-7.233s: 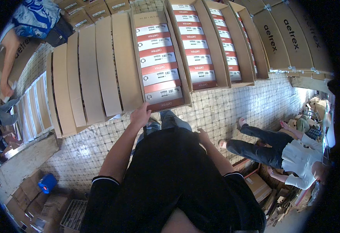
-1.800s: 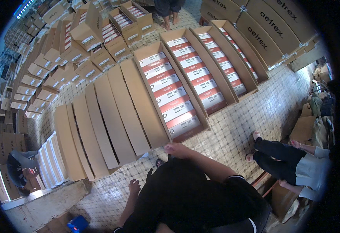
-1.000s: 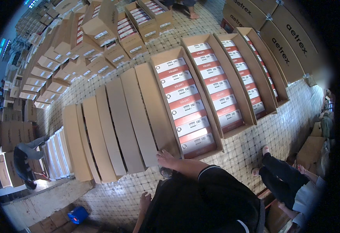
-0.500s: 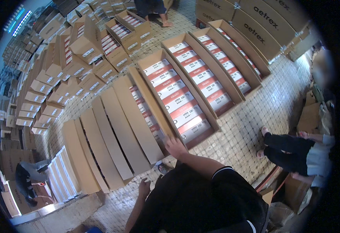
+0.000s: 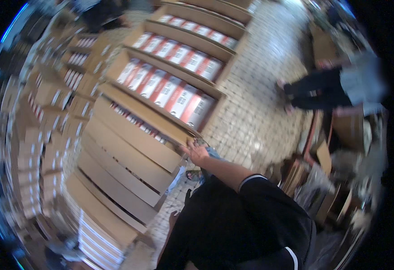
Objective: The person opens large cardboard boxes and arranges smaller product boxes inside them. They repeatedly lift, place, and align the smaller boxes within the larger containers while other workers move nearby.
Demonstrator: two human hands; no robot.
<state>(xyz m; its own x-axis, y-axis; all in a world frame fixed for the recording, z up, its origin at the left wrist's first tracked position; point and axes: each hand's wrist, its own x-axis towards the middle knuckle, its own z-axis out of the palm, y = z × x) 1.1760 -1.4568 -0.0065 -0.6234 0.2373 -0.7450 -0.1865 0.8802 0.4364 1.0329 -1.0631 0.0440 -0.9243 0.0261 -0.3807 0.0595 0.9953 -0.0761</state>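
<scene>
My right hand [image 5: 196, 152] reaches across to the near end of a long brown carton, its fingers spread and resting at the corner by the raised flap [image 5: 149, 116]. This carton's other flap [image 5: 129, 132] is folded partly over, and a narrow strip of red-and-white boxes [image 5: 136, 120] shows between the flaps. Low beside my body hangs my left hand [image 5: 173, 219], partly hidden by my black shirt. Its visible fingers are loosely apart, with nothing seen in them. Beyond the raised flap stands an uncovered carton [image 5: 219, 95] filled with a row of red-and-white boxes [image 5: 165, 92].
Several cartons with folded flaps [image 5: 111, 198] lie to the left. More uncovered cartons stand farther off. Stacked cartons [image 5: 50, 148] fill the left side. A person in dark trousers [image 5: 316, 90] is on the tiled floor [image 5: 251, 99] at right, near plastic and cardboard [image 5: 314, 186].
My view has turned, so the carton rows now slant differently. My right hand stays at the carton's near end, its fingers more spread. My left hand is now more hidden by my shirt.
</scene>
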